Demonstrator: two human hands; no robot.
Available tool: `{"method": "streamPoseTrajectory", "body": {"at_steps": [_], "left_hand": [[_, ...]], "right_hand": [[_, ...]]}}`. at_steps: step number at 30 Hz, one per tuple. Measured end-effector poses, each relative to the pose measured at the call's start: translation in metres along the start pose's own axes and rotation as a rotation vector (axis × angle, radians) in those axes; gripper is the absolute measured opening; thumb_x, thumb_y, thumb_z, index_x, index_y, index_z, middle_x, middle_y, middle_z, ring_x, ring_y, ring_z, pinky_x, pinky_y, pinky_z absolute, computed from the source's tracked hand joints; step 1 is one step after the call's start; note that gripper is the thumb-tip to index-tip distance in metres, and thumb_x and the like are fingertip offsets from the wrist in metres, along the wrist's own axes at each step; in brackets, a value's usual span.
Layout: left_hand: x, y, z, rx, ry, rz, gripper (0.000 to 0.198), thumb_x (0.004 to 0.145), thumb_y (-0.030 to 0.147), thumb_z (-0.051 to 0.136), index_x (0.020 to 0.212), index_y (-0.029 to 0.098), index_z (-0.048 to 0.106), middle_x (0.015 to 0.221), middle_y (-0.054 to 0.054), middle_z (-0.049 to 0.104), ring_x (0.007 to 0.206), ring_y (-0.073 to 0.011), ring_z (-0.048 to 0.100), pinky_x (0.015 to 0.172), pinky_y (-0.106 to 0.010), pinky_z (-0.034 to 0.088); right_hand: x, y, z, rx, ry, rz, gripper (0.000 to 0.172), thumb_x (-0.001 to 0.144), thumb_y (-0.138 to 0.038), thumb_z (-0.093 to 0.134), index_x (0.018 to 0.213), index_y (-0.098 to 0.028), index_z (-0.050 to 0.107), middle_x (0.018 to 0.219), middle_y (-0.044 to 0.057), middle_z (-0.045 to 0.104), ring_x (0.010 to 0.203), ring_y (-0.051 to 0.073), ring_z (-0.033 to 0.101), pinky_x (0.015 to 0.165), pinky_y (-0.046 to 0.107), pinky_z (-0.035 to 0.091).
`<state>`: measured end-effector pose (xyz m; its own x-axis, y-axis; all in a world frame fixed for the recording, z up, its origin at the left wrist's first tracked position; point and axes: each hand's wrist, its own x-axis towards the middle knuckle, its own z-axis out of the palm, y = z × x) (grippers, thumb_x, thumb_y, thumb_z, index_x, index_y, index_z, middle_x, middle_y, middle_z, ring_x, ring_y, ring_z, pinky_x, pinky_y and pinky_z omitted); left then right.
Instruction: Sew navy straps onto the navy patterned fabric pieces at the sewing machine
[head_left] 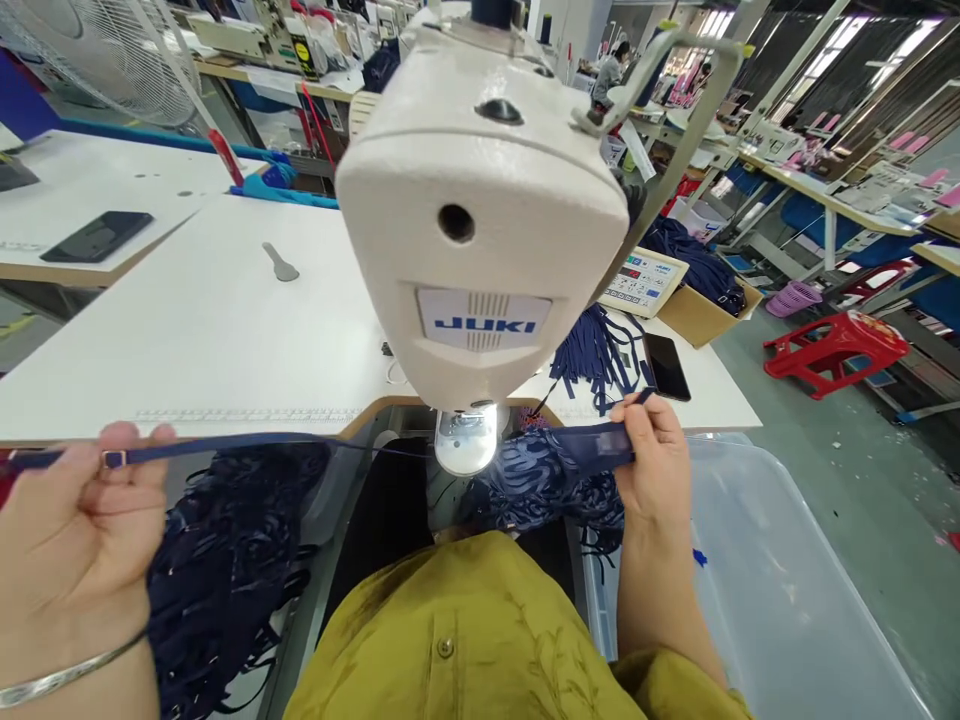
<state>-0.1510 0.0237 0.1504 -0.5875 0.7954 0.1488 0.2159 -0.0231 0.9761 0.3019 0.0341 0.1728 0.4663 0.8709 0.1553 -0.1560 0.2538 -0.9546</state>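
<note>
My left hand [90, 520] holds a thin navy strap [247, 440] with a small metal slider, between thumb and fingers. The strap runs taut to the right toward the sewing machine's lit needle area [466, 440]. My right hand [654, 455] pinches the end of a sheer navy band [596, 445], with a narrow strap piece at its fingertips. That band joins a navy lace garment [525, 468], apparently a bra, hanging over my lap. The white machine head [480, 200] stands between my hands and hides the needle.
Navy lace pieces [232, 570] are heaped at the lower left. An open plastic bin [780, 560] stands at right. On the white table [187, 330] lie a grey tool [280, 263], cut navy straps [596, 355] and a phone [665, 366]. A control panel [643, 282] sits behind.
</note>
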Motion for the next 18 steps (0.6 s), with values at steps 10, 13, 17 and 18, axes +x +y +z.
{"method": "streamPoseTrajectory", "body": {"at_steps": [10, 13, 17, 18], "left_hand": [[-0.128, 0.065, 0.118, -0.012, -0.823, -0.186, 0.028, 0.087, 0.046, 0.054, 0.097, 0.02, 0.054, 0.068, 0.004, 0.062, 0.045, -0.0066, 0.049, 0.043, -0.02, 0.041], [-0.134, 0.068, 0.126, 0.046, -0.87, -0.053, 0.027, 0.09, 0.045, 0.049, 0.1, 0.021, 0.056, 0.075, 0.001, 0.065, 0.057, -0.01, 0.058, 0.053, -0.022, 0.048], [-0.134, 0.072, 0.128, 0.219, -0.779, 0.182, 0.022, 0.089, 0.041, 0.052, 0.095, 0.021, 0.062, 0.085, 0.001, 0.069, 0.078, -0.0135, 0.063, 0.067, -0.021, 0.05], [-0.135, 0.073, 0.128, 0.253, -0.75, 0.22, 0.021, 0.089, 0.04, 0.052, 0.094, 0.022, 0.062, 0.085, 0.001, 0.069, 0.078, -0.0131, 0.063, 0.066, -0.02, 0.049]], "right_hand": [[-0.067, 0.003, 0.057, -0.607, -0.683, -0.47, 0.01, 0.092, -0.023, 0.057, 0.093, -0.023, 0.067, 0.084, 0.001, 0.072, 0.075, 0.014, 0.066, 0.067, 0.024, 0.049], [-0.07, 0.008, 0.06, -0.747, -0.658, -0.631, 0.012, 0.093, -0.023, 0.055, 0.099, -0.023, 0.065, 0.089, 0.002, 0.073, 0.076, 0.014, 0.067, 0.068, 0.025, 0.047], [-0.073, 0.011, 0.061, -0.87, -0.561, -0.797, 0.01, 0.092, -0.022, 0.055, 0.095, -0.024, 0.065, 0.082, -0.001, 0.073, 0.066, 0.011, 0.064, 0.061, 0.024, 0.042], [-0.074, 0.012, 0.062, -0.888, -0.525, -0.837, 0.01, 0.092, -0.021, 0.055, 0.092, -0.023, 0.065, 0.079, -0.002, 0.072, 0.063, 0.011, 0.062, 0.058, 0.024, 0.04]]}}
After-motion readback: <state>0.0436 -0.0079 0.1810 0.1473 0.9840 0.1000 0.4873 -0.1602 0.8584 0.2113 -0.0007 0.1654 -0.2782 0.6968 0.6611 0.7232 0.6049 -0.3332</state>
